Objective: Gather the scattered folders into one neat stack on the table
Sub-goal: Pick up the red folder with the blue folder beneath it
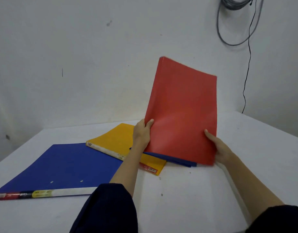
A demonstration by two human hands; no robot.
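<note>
A red folder (pixel 183 111) stands tilted up above the white table (pixel 178 199), held by both hands. My left hand (pixel 142 133) grips its lower left edge and my right hand (pixel 217 147) grips its lower right edge. Under the red folder a thin dark blue folder (pixel 182 161) lies flat, mostly hidden. A yellow folder (pixel 114 140) lies beneath that one, left of centre. A large blue folder (pixel 69 167) with a labelled spine lies flat at the left, its right corner near the yellow one.
A white wall rises behind the table. Grey coiled cables (pixel 235 22) hang on the wall at the upper right, with a black cord dropping to the table's far right corner. The table's left edge runs near the large blue folder.
</note>
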